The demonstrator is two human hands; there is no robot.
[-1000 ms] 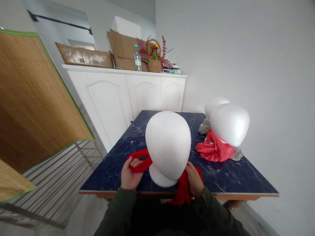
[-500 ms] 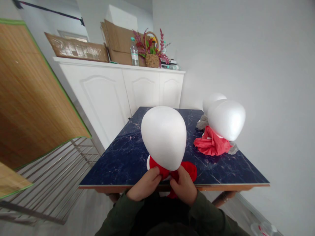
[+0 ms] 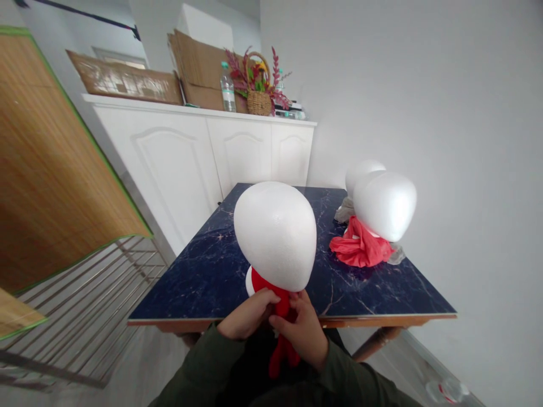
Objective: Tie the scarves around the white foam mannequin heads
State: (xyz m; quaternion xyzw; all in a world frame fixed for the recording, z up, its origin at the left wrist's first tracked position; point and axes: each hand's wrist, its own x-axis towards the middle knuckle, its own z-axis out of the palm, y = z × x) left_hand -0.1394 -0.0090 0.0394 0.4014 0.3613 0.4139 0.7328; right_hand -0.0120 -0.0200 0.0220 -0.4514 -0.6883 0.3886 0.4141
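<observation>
Two hands work at the near edge of a dark blue marble desk (image 3: pixel 190 294). Right in front of them stands a big white foam head (image 3: pixel 275 236) on a round white foot (image 3: pixel 250 281). A red scarf (image 3: pixel 281 308) sits at the neck of the head, just under its round top, and a long red end (image 3: pixel 282 356) hangs down below the hands.

The left hand (image 3: pixel 246 314) is on the scarf's left side, and its left fingers (image 3: pixel 258 299) lie close together, pressing on the red cloth. The right hand (image 3: pixel 302 333) is just beside it. Its right fingers (image 3: pixel 299 305) are bent in a narrow pinch and hold the scarf near the neck. So the scarf runs between the two hands, and the hands almost touch. Dark green sleeves (image 3: pixel 190 364) cover both arms.

Farther along the desk stand two more foam heads (image 3: pixel 384 206), one behind the other. The front one has a crumpled red cloth (image 3: pixel 360 246) at its bottom, and a gray cloth (image 3: pixel 344 211) lies by the back one.

Behind the desk is a white cupboard (image 3: pixel 169 169), with a woven basket of flowers (image 3: pixel 258 103) and a water bottle (image 3: pixel 228 87) on top.
</observation>
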